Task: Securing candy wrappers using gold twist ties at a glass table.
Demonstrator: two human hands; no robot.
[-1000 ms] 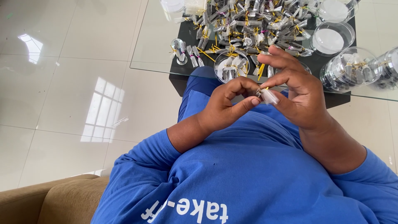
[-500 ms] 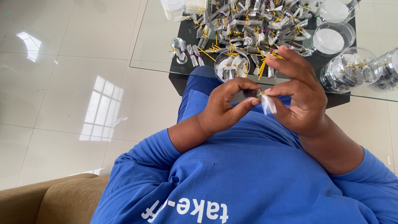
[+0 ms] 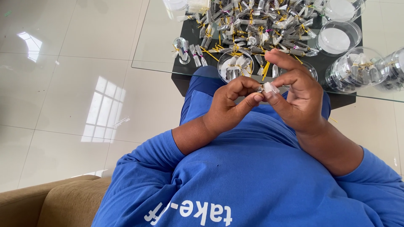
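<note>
Packet (image 3: 270, 88), a small clear plastic one with something metallic at its neck, sits pinched between both hands in front of the chest, at about 12 o'clock from the blue shirt (image 3: 252, 180). Half a second ago it hung lower and flatter from the right fingers, with its clear end trailing toward 5 o'clock; now it is bunched short and turned up, and the right hand (image 3: 296, 98) has closed in tighter over it. The left hand (image 3: 229, 105) has hardly moved: thumb and forefinger clamped together on the packet's neck. The right thumb and forefinger press on its clear end, the other fingers curled above. My reading is that the packet is being twisted or folded shut at the neck, though the tie itself is too small to make out.

At 12 o'clock beyond the hands, the glass table (image 3: 155, 50) carries a heap of finished packets (image 3: 256, 23), bound with yellow and purple ties. Just past the fingers stands a round clear tub (image 3: 235, 65) holding several such packets. At 1 o'clock an open tub (image 3: 338, 38) shows only a white bottom, and another like it lies at the top edge. At 2 o'clock a clear jar (image 3: 357, 69) lies on its side with packets inside
</note>
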